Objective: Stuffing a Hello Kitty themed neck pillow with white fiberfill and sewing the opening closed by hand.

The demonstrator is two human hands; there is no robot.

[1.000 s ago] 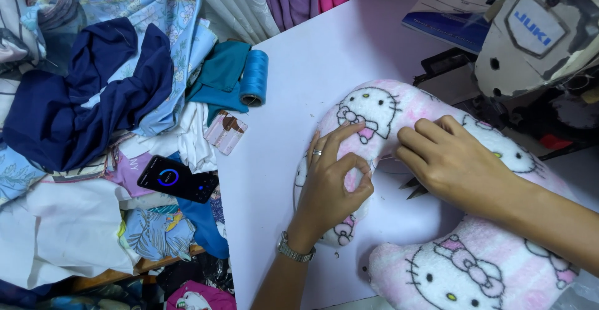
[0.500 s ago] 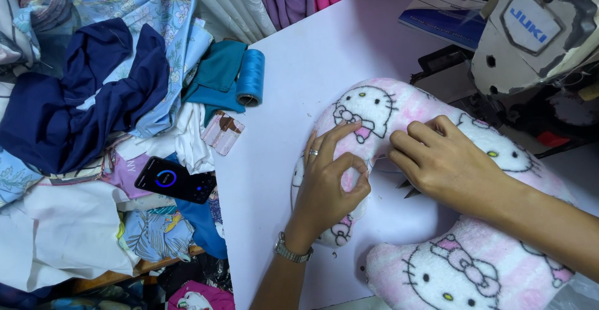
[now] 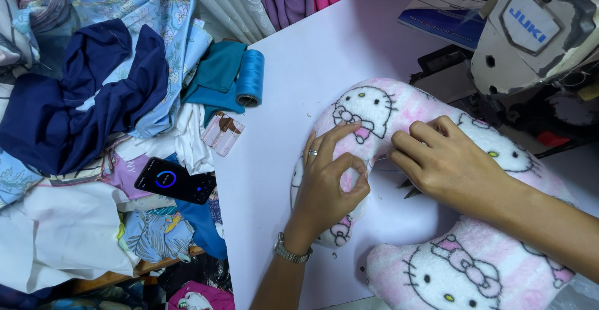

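1. Little has moved vs. half a sec ago: both hands stay pressed on the pink-and-white U-shaped fleece neck pillow w/ cartoon cat faces (image 3: 368, 107), left thumb and forefinger curled a bit tighter.
2. Left hand (image 3: 329, 182): ring on one finger, metal wristwatch (image 3: 292, 251) at the wrist. Thumb and forefinger pinch the fleece at the pillow's inner curve; other fingers lie flat on the fabric.
3. Right hand (image 3: 446, 163): palm down, fingers bent, tips pressing the fabric just beside the left hand's pinch. It's closed over something dark and pointed poking out underneath; can't tell what.
4. Pillow lies flat on the pale lilac counter (image 3: 312, 66), one arm toward the grey-white sewing machine (image 3: 536, 29) at upper right, other arm at the bottom edge of view.
5. Left side of the counter: blue thread spool (image 3: 250, 78) lying on its side, touching teal cloth (image 3: 218, 76).
6. Further left, a heap of fabric scraps w/ a big navy piece (image 3: 75, 116) on top.
7. Black smartphone (image 3: 175, 181), screen lit, rests on the scraps near the counter edge.
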